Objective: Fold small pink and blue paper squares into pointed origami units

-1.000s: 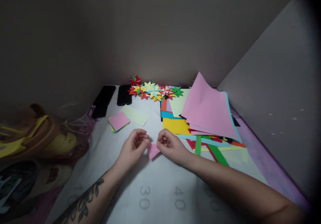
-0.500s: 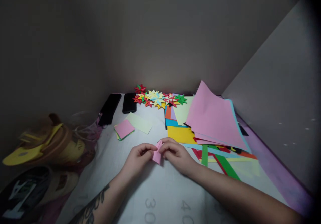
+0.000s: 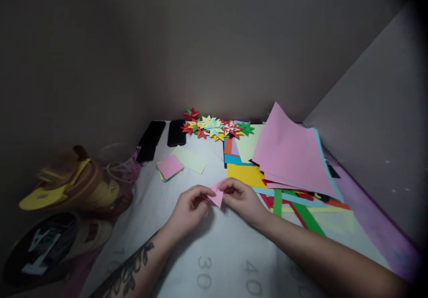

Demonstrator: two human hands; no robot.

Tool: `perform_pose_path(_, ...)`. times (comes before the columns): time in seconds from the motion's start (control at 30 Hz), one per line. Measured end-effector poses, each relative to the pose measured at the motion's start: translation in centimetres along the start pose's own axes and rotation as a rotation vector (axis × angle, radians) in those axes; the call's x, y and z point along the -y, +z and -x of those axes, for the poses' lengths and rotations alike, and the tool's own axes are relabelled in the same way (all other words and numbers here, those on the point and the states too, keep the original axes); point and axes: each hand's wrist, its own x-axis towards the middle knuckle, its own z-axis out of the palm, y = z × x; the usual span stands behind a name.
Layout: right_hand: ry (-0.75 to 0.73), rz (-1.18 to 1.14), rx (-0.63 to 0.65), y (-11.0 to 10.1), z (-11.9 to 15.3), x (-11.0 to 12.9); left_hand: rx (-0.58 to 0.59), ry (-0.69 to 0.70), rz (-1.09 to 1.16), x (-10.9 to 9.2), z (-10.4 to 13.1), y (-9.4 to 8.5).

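Between my two hands is a small folded piece of pink paper, its point turned down toward me. My left hand pinches its left edge between thumb and fingers. On the opposite side, my right hand grips the right edge the same way. Fingertips hide parts of the folds. Beyond my left hand lies a small stack of square papers, pink on top, beside a pale green paper strip. Folded paper stars in several colours are heaped at the back.
Large pink sheets lie at the right over coloured papers, with green strips in front. Two dark phones rest at the back left. Caps and a brown-yellow item sit at the left. A wall stands behind.
The pink paper has been turned and spread into a wider triangle with its point downward. Both hands still hold it. The whole view has shifted slightly.
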Motion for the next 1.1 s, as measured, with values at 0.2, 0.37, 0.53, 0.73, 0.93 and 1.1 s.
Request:
perform_pose_path(0.2,0.012,0.013,-0.022,0.1,0.1,-0.1,0.003,0.019,-0.021,-0.2,0.0,0.2)
perform_pose_path(0.37,-0.004,0.079,-0.049,-0.3,0.1,-0.2,-0.034,0.043,-0.068,-0.1,0.0,0.2)
perform_pose_path(0.53,0.005,0.104,-0.027,-0.4,0.4,-0.3,-0.125,0.128,-0.159,0.1,0.1,0.3)
perform_pose_path(0.73,-0.004,0.124,-0.050,-0.3,0.6,-0.1,-0.195,0.191,-0.115,0.1,0.0,0.7)
perform_pose_path(0.93,0.024,0.088,-0.096,0.3,0.7,0.2,-0.224,0.052,-0.012,0.3,0.1,1.4)
perform_pose_path(1.1,0.069,0.033,-0.123,0.5,0.7,0.4,-0.237,-0.017,0.081,0.6,-0.1,1.9)
